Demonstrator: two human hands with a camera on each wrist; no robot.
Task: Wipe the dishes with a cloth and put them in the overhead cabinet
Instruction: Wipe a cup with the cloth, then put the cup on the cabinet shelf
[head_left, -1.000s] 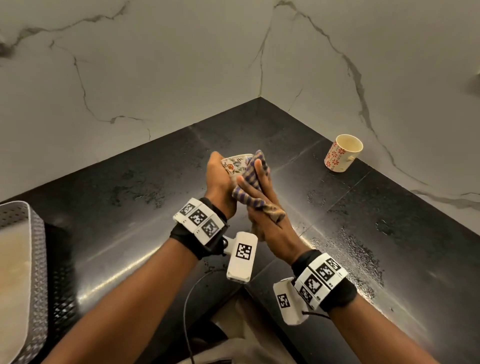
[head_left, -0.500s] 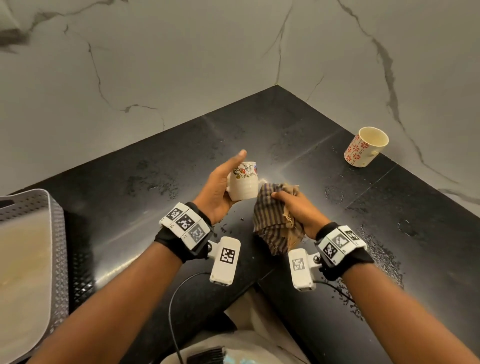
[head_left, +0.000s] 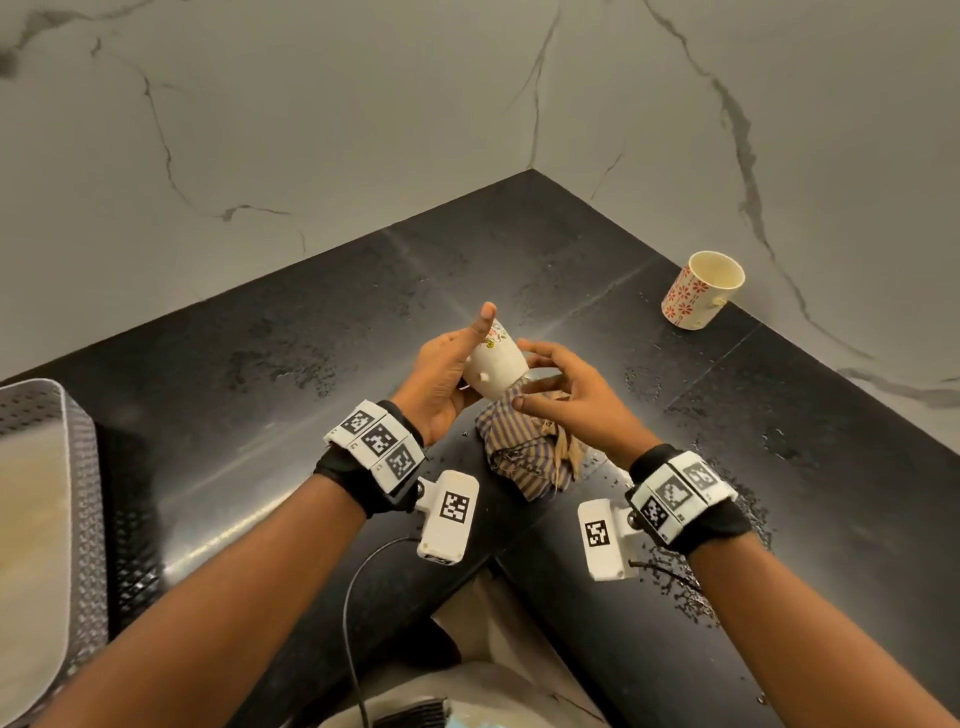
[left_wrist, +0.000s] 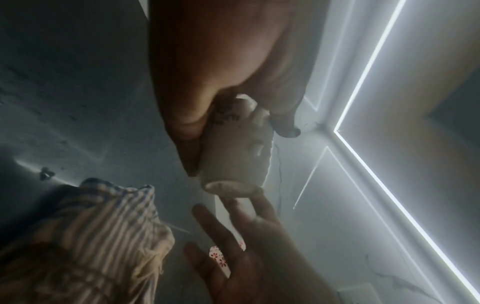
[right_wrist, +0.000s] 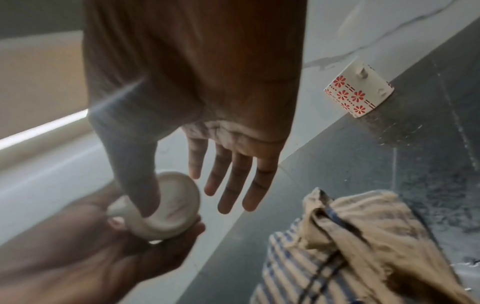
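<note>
Holding a small white cup (head_left: 496, 366) in my left hand (head_left: 441, 382), I am curling my fingers round its side, thumb sticking up past the flowered rim, its base turned toward me. My right hand (head_left: 569, 397) is spread, fingers straight and apart; its thumb is touching the cup's base, the other fingers are gripping nothing. The striped cloth (head_left: 524, 457) is lying crumpled on the black worktop (head_left: 311, 374) just below my right hand, apart from the fingers. Farther right, near the marble wall (head_left: 363, 130), a second cup (head_left: 701, 296) with red flowers is standing on the worktop, well apart from my hands. A grey perforated basket (head_left: 78, 467) is sitting at the far left edge.
</note>
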